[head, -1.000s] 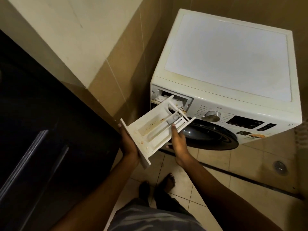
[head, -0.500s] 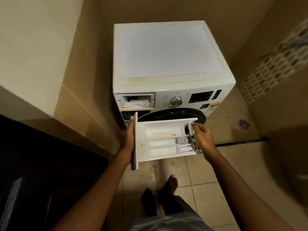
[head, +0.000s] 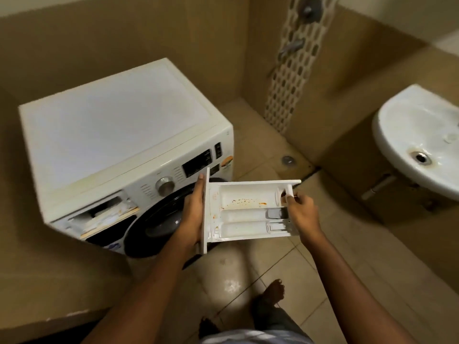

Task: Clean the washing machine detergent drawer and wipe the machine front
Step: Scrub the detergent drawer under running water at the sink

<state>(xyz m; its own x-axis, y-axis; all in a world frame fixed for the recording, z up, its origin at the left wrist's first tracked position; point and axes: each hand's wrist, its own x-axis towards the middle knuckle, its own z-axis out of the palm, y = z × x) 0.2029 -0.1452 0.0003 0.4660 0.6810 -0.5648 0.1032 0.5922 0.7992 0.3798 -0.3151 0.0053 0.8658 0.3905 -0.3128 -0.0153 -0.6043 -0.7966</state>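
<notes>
Detergent drawer (head: pixel 248 209) is out of the washing machine (head: pixel 111 135) and held level in the air just in front of it, between the machine and the sink (head: pixel 422 115). The left hand (head: pixel 192 214) grips the flat front panel from its outer side. The right hand (head: pixel 301 214) is clamped on the rear end, fingers curled round a small upright part there.

The drawer is hard white moulded plastic, long and shallow, split into three lengthwise troughs with rounded ends. The widest trough carries dry-looking orange-brown specks of residue (head: pixel 248 201), and a grey insert (head: pixel 274 213) sits in the middle one. The slot (head: pixel 104 214) at the machine's top corner gapes open, grimy along its lower lip.

As I read it, removal is done, cleaning proper has not begun, and the machine front is unwiped. The next move probably calls for carrying the drawer to the white ceramic sink, kept level so loose grit stays in, then scrubbing into the corners. The glossy tiled floor (head: pixel 323 281) looks wet in one patch, a slip risk for bare feet.
</notes>
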